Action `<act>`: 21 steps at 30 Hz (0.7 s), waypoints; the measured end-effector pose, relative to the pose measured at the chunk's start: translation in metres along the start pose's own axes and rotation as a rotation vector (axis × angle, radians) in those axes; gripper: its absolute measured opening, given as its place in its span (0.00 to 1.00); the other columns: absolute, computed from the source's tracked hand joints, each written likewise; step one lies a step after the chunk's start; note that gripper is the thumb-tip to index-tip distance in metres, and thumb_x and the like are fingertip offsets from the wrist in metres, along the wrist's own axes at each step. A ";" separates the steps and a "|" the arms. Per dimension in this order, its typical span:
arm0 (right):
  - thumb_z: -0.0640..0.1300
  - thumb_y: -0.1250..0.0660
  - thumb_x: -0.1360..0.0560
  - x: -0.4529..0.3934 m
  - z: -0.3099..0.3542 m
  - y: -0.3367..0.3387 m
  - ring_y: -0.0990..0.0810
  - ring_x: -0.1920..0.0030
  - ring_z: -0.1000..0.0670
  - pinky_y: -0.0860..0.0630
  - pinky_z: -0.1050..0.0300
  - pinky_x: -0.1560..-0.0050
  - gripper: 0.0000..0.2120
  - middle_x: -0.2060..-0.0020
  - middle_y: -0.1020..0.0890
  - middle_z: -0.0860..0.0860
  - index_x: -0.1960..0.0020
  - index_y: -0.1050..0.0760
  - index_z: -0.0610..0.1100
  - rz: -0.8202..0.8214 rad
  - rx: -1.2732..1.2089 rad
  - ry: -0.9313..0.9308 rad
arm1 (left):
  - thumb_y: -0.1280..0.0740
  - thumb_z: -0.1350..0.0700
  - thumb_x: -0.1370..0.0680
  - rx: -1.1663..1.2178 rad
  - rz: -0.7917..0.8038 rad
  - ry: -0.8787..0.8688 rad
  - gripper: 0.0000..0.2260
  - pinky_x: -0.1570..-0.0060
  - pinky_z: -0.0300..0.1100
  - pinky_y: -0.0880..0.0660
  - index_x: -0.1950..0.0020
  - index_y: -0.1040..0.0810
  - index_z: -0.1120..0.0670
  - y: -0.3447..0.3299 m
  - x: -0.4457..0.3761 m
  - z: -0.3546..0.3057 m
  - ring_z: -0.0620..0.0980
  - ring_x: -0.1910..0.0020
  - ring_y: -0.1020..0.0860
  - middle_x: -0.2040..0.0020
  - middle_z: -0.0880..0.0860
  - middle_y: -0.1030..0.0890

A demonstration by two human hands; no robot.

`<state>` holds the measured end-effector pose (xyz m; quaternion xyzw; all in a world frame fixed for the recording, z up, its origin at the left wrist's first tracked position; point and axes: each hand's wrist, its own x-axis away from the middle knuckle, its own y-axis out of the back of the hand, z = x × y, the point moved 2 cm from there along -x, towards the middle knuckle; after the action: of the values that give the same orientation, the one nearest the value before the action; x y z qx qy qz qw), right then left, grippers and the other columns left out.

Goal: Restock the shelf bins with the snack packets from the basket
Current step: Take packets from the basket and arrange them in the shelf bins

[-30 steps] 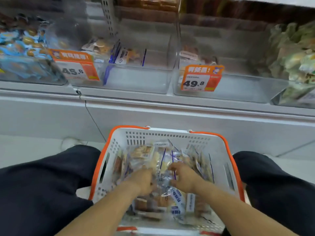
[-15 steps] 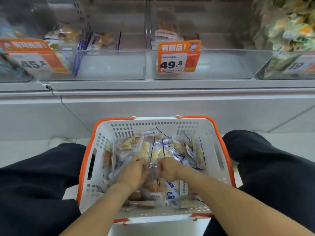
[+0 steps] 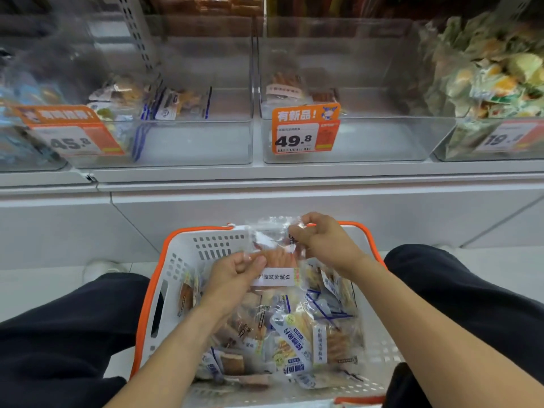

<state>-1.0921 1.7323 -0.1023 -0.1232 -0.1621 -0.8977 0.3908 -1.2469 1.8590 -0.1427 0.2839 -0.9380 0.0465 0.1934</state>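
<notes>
Packet (image 3: 276,254) pinched between both hands, above basket (image 3: 182,254)

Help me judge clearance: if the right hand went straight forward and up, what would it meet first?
Probably the shelf's white front panel beyond the basket rim, below the 49.8 bin; depth is unclear. The right hand pinches a clear packet.

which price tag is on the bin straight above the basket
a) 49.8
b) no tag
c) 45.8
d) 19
a: the orange tag reading 49.8 hangs on the front of the clear bin directly above the basket, where both hands hold up a packet.
</notes>
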 end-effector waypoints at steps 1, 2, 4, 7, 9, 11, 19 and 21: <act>0.47 0.29 0.23 0.005 0.003 0.002 0.18 0.62 0.41 0.19 0.39 0.53 0.15 0.56 0.14 0.41 0.44 0.27 0.38 -0.013 -0.029 0.002 | 0.30 0.57 0.22 0.023 -0.024 -0.028 0.05 0.59 0.46 0.19 0.57 0.19 0.57 -0.002 0.003 -0.008 0.55 0.54 0.15 0.57 0.55 0.14; 0.48 0.26 0.24 0.012 0.006 0.004 0.16 0.60 0.41 0.19 0.41 0.54 0.17 0.54 0.14 0.41 0.43 0.26 0.39 -0.011 -0.032 0.003 | 0.30 0.58 0.22 0.037 -0.036 -0.053 0.04 0.60 0.44 0.19 0.57 0.19 0.56 -0.005 0.006 -0.016 0.54 0.55 0.15 0.56 0.54 0.13; 0.47 0.23 0.28 0.028 0.010 0.009 0.14 0.59 0.45 0.17 0.52 0.60 0.19 0.53 0.15 0.43 0.42 0.26 0.45 0.016 0.037 0.007 | 0.31 0.58 0.22 0.039 -0.028 -0.106 0.04 0.62 0.44 0.18 0.54 0.16 0.54 -0.013 0.011 -0.032 0.49 0.52 0.15 0.52 0.51 0.13; 0.40 0.23 0.28 0.047 0.015 0.022 0.15 0.62 0.43 0.17 0.52 0.62 0.19 0.54 0.15 0.46 0.42 0.27 0.48 -0.008 0.043 0.032 | 0.30 0.54 0.23 -0.004 -0.024 -0.164 0.05 0.59 0.47 0.17 0.54 0.16 0.54 -0.028 0.018 -0.058 0.47 0.51 0.16 0.51 0.49 0.14; 0.39 0.24 0.27 0.054 0.026 0.036 0.17 0.66 0.45 0.17 0.49 0.62 0.18 0.55 0.14 0.45 0.41 0.27 0.47 -0.074 0.005 0.116 | 0.30 0.50 0.23 -0.040 -0.013 -0.200 0.11 0.58 0.51 0.17 0.52 0.18 0.57 -0.040 0.020 -0.080 0.53 0.55 0.15 0.52 0.50 0.14; 0.37 0.26 0.26 0.058 0.038 0.053 0.19 0.67 0.48 0.19 0.48 0.63 0.18 0.57 0.14 0.45 0.40 0.27 0.45 -0.140 -0.068 0.221 | 0.32 0.49 0.22 0.004 -0.042 -0.236 0.11 0.60 0.55 0.17 0.45 0.20 0.55 -0.051 0.021 -0.106 0.52 0.60 0.15 0.51 0.50 0.15; 0.37 0.29 0.24 0.057 0.107 0.132 0.18 0.64 0.49 0.20 0.56 0.64 0.17 0.55 0.13 0.46 0.37 0.27 0.42 -0.574 -0.242 0.453 | 0.29 0.54 0.24 -0.581 -0.494 -0.807 0.25 0.37 0.37 0.32 0.30 0.33 0.56 -0.040 -0.009 -0.201 0.49 0.37 0.28 0.36 0.53 0.27; 0.38 0.28 0.24 0.041 0.126 0.151 0.17 0.63 0.51 0.20 0.58 0.65 0.18 0.54 0.14 0.45 0.36 0.27 0.41 -0.638 -0.172 0.457 | 0.27 0.49 0.25 -0.790 -0.442 -0.781 0.39 0.29 0.46 0.37 0.22 0.44 0.58 -0.035 -0.027 -0.210 0.53 0.28 0.35 0.26 0.57 0.35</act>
<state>-0.9951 1.6574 0.0571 0.1039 -0.0252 -0.9885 0.1067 -1.1358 1.8850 0.0397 0.3752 -0.8046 -0.4550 -0.0700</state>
